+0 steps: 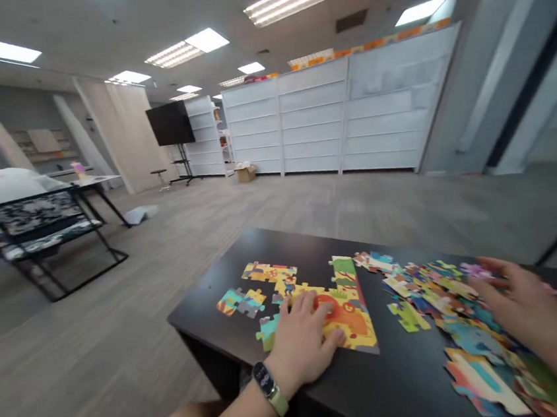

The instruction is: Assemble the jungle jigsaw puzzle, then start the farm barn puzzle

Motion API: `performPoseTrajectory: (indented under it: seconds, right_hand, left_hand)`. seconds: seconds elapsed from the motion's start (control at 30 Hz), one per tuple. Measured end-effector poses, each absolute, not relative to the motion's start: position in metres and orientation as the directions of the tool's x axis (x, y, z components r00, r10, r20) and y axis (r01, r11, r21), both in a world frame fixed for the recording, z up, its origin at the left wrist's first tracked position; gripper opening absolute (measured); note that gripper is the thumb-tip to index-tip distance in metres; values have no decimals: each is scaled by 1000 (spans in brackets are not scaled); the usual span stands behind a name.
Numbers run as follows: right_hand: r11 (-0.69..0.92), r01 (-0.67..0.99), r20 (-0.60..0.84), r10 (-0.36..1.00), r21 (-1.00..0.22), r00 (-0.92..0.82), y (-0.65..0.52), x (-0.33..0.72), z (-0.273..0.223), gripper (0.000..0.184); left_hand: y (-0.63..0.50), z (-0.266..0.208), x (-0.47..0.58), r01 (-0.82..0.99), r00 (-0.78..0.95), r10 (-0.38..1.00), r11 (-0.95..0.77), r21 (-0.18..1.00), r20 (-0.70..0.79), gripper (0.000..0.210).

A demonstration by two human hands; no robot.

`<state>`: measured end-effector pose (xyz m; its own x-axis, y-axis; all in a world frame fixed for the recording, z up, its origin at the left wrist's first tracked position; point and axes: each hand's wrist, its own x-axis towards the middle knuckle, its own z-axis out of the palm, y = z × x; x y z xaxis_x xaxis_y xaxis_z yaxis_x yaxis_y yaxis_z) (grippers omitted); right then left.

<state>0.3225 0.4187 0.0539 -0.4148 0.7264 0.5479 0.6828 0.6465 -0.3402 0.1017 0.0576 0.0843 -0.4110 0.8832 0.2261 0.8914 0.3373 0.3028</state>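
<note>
While the left hand [302,338] lay fingers apart on the yellow-orange, part-joined cardboard puzzle [357,316], the right hand [527,305] was at a purple jigsaw piece [474,271]; couldn't tell if gripped.

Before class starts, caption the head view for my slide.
Left hand on a partly joined puzzle, right hand over loose pieces.

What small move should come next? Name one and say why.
Probably bring the purple piece toward the partly joined puzzle: the right hand is at that piece, the left hand rests on the puzzle, and the puzzle's far side shows a gap.
</note>
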Motion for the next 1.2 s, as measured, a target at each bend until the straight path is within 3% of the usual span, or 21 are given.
performPoseTrajectory:
  seconds: [0.07,0.17,0.2,0.27,0.47,0.63,0.83,0.93,1.07,1.2]
  right_hand:
    - [627,725,402,765,-284,-504,392,319,71,64]
    - [541,812,272,833,-220,-481,366,315,76,83]
    - [535,822,143,845,-198,-515,361,315,75,88]
    - [541,818,111,841,-194,-530,355,317,74,89]
    - [676,693,198,737,-253,-647,344,320,87,53]
    - [759,561,249,643,-330,-724,339,318,95,34]
    - [826,379,256,507,-418,-823,336,322,100,40]
    - [809,366,301,530,-459,-793,339,321,103,33]
    - [753,446,377,639,-483,-671,346,319,108,39]
    - [725,493,406,682,-480,-608,330,341,119,20]
  left_hand:
    - [58,82,102,897,-409,884,343,279,229,40]
    - [59,78,100,917,-378,897,329,224,228,39]
    - [59,75,99,925,-364,904,323,200,224,40]
    - [60,69,95,930,-361,908,332,160,214,43]
    - [62,50,84,934,-355,914,340,109,196,50]
    - [61,51,84,930,-365,915,351,108,171,51]
    - [60,48,80,932,-361,918,346,109,168,52]
    - [59,43,77,938,-345,923,333,98,171,54]
    - [59,40,74,946,-324,925,315,74,197,55]
    - [61,41,74,948,-317,926,314,48,206,55]
